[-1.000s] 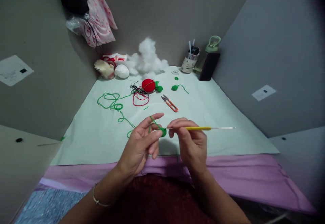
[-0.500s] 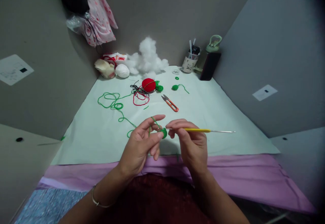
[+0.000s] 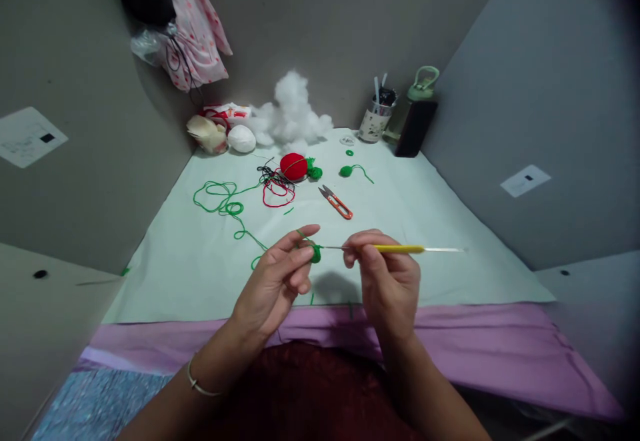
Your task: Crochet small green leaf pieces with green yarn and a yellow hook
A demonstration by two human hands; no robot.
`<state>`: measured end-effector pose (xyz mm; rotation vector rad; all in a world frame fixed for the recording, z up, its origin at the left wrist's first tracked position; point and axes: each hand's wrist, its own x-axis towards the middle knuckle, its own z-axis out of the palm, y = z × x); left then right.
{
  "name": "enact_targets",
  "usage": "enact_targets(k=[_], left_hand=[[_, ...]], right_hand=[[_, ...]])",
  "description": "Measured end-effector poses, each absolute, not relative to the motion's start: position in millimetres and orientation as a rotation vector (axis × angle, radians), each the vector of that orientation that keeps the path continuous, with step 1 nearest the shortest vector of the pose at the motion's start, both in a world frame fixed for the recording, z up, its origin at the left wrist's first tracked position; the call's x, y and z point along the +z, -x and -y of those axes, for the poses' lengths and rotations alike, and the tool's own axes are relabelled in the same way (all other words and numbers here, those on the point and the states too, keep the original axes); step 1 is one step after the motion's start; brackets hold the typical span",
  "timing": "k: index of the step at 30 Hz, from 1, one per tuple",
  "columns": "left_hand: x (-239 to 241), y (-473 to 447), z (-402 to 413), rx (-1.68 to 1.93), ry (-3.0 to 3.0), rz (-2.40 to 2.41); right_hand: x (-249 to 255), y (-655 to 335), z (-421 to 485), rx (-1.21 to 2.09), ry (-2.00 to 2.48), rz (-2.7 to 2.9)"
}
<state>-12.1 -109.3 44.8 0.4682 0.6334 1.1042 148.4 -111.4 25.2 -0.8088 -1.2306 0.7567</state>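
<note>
My left hand point(image 3: 275, 278) pinches a small green crochet piece point(image 3: 316, 254) between thumb and fingers, with green yarn looped over its raised index finger. In my right hand point(image 3: 387, 274) is a crochet hook point(image 3: 400, 249) with a yellow grip, held level like a pencil. The hook's thin tip reaches left to the edge of the green piece; whether it sits in a loop is too small to tell. From the left hand the green yarn point(image 3: 243, 233) runs back in loose coils across the white tabletop cover point(image 3: 425, 228).
Orange thread snips point(image 3: 336, 202) lie beyond my hands. Behind are a red yarn ball point(image 3: 293, 166), a small green ball point(image 3: 346, 171), white stuffing point(image 3: 295, 111) and a white egg-shaped piece point(image 3: 242, 139). A cup point(image 3: 374, 124), phone point(image 3: 416, 128) and bottle point(image 3: 424, 84) stand back right.
My right hand has moved right with the crochet hook, baring more of its shaft between hand and work. The left fingers have closed in slightly, and the green piece has shifted a little left.
</note>
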Motion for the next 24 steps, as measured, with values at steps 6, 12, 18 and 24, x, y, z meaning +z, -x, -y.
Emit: enact_targets(k=[6, 12, 18, 24], left_hand=[[42, 5, 114, 1.15, -0.642, -0.687], [42, 8, 115, 1.16, -0.684, -0.698], [41, 11, 116, 1.205, -0.753, -0.739], [34, 7, 119, 1.267, -0.833, -0.757]], right_hand=[[22, -144, 109, 1.016, 0.774, 1.187], [24, -147, 110, 1.147, 0.709, 1.059], [28, -150, 115, 0.973, 0.737, 1.243], [26, -152, 124, 0.301, 0.762, 1.736]])
